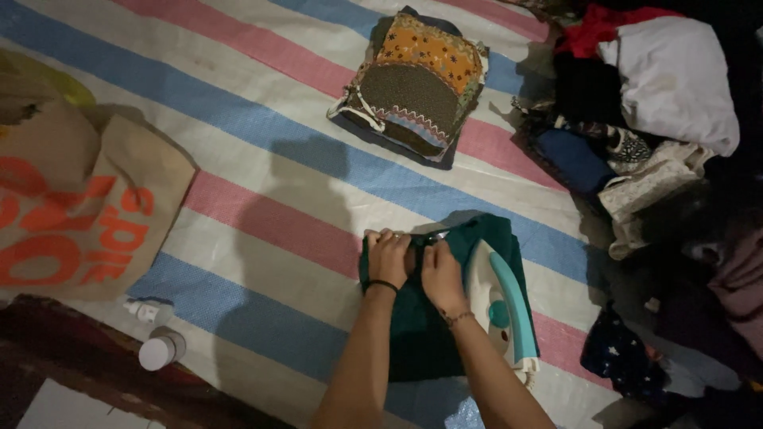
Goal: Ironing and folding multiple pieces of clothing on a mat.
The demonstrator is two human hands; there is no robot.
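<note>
A dark green garment [421, 334] lies on a striped mat [262, 159] in front of me. My left hand [389, 256] and my right hand [441, 274] rest side by side on its far edge, fingers curled down on the fabric and pinching it. A white and teal clothes iron [499, 306] lies on the garment just right of my right hand. A thin dark band circles my left wrist and a beaded bracelet my right wrist.
A folded stack of patterned clothes [417, 83] sits farther back on the mat. An unsorted heap of clothes [660, 103] fills the right side. A brown paper bag [79, 206] lies at the left, with two small white bottles [159, 338] near the mat's edge.
</note>
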